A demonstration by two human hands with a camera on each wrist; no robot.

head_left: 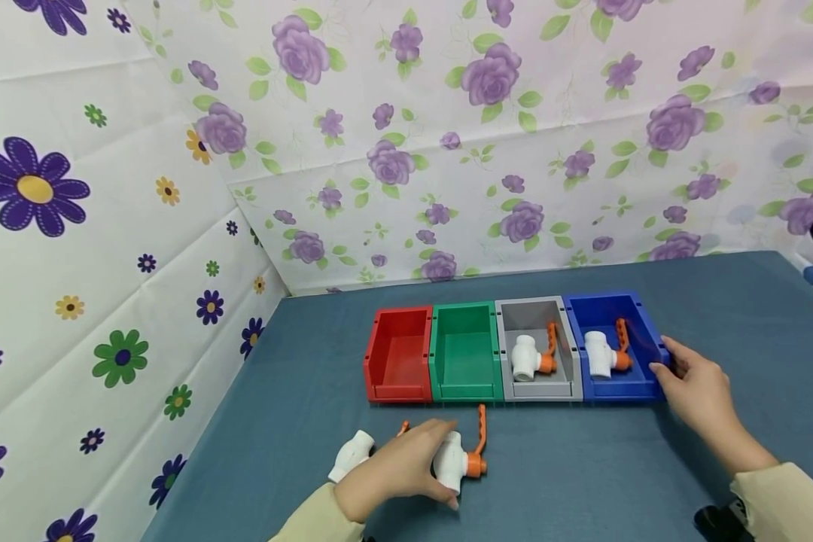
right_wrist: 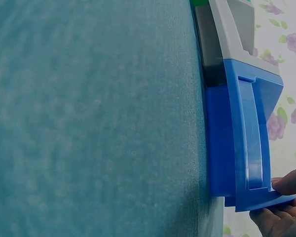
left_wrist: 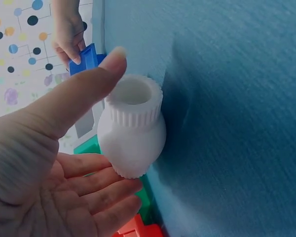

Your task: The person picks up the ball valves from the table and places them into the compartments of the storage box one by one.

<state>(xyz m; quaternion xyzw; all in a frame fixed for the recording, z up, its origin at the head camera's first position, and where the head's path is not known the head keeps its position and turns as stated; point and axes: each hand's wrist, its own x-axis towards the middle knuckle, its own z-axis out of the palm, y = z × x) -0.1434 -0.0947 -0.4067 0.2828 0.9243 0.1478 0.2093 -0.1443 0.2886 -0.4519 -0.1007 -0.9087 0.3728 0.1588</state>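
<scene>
A white plastic valve with an orange lever lies on the table, with my left hand around its left side. In the left wrist view the fingers are nearly straight beside the white valve body, thumb extended near its ribbed open end. A second white valve lies further left, partly hidden by that hand. My right hand pinches the right wall of the blue bin, thumb on the inner side and fingers outside. Inside the blue bin lies a valve; another valve lies in the grey bin.
A red bin and a green bin stand left of the grey one, all side by side in a row. Blue-grey cloth covers the table. Floral sheets hang behind and to the left.
</scene>
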